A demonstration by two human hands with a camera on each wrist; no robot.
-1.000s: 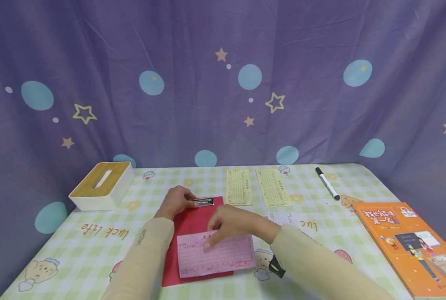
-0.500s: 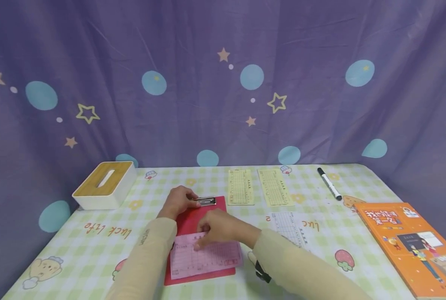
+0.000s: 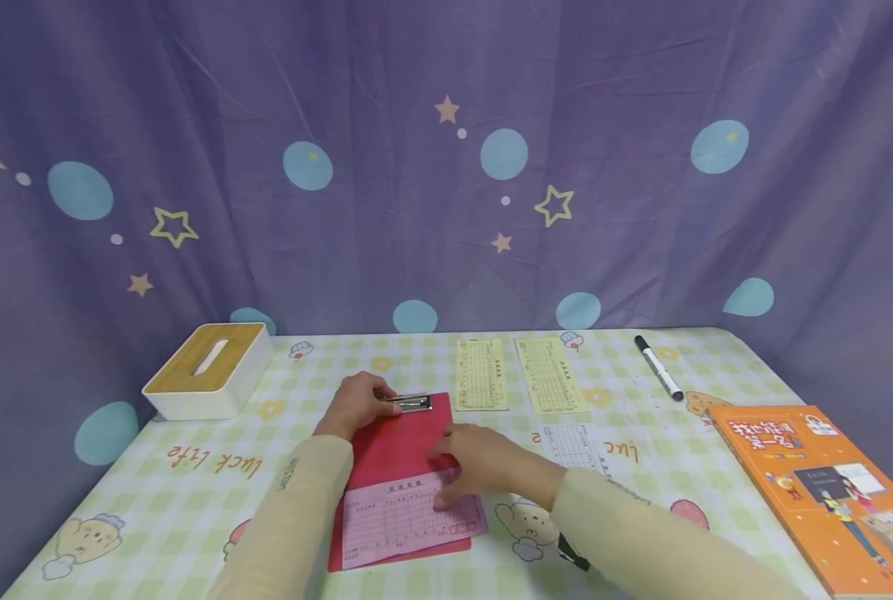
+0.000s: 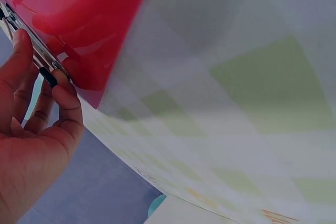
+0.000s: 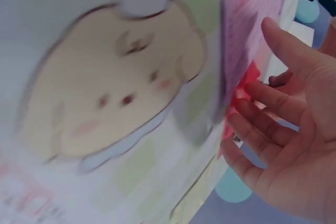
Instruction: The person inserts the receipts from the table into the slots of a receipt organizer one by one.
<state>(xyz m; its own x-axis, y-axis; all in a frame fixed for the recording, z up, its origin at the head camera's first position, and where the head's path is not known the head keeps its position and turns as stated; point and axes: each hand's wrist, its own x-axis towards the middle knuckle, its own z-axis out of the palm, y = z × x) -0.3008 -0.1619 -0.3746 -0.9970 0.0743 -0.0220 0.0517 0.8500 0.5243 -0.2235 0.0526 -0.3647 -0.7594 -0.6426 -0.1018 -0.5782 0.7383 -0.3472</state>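
A red clipboard (image 3: 389, 450) lies on the checked tablecloth in the head view, its metal clip (image 3: 415, 403) at the far end. My left hand (image 3: 350, 407) pinches that clip between thumb and fingers, as the left wrist view shows at the clip's black-tipped lever (image 4: 48, 76). Across the near half of the board lies a pink printed slip (image 3: 386, 523), slightly slanted and reaching past its right edge. Over the slip's upper right part is my right hand (image 3: 487, 460). Its fingers are loosely extended in the right wrist view, with the thumb close by the slip (image 5: 244, 35).
Two yellow slips (image 3: 480, 375) lie side by side beyond the board. To its right is a white slip (image 3: 572, 446), partly under the right forearm. A marker (image 3: 658, 368) and an orange book (image 3: 821, 496) are farther right. At the back left stands a tissue box (image 3: 208, 371).
The pink slip has moved left and a little nearer on the clipboard. My right hand first moved left with it, then let go and shifted right. The left hand has stayed at the clip.
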